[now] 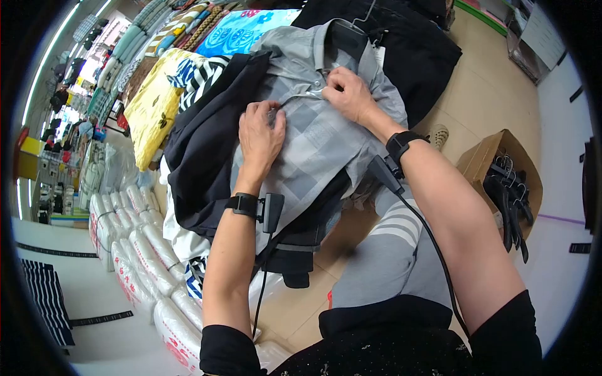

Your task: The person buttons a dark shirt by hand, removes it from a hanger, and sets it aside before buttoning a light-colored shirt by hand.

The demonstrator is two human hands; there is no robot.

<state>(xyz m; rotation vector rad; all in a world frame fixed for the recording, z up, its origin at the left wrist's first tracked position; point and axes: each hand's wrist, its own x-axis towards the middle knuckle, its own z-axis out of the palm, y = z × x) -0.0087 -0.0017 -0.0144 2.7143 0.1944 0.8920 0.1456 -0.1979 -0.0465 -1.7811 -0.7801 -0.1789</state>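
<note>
A grey checked shirt (pixel 304 135) on a black hanger (pixel 347 39) lies face up over a pile of dark clothes. My right hand (pixel 350 95) pinches the shirt's front placket just below the collar, close to a small button. Lower on the left side of the shirt, my left hand (pixel 260 136) has its fingers bent onto the fabric, the thumb near the fingertips, gripping a fold. A raised crease runs between the two hands. What lies under my left fingertips is hidden.
Black garments (pixel 216 141) lie under and beside the shirt. A yellow garment (pixel 160 100) and a blue printed one (pixel 248 31) lie beyond. On the floor, a cardboard box (pixel 486 150) holds black hangers (pixel 501 194). Plastic-wrapped bundles (pixel 141 250) are stacked at left.
</note>
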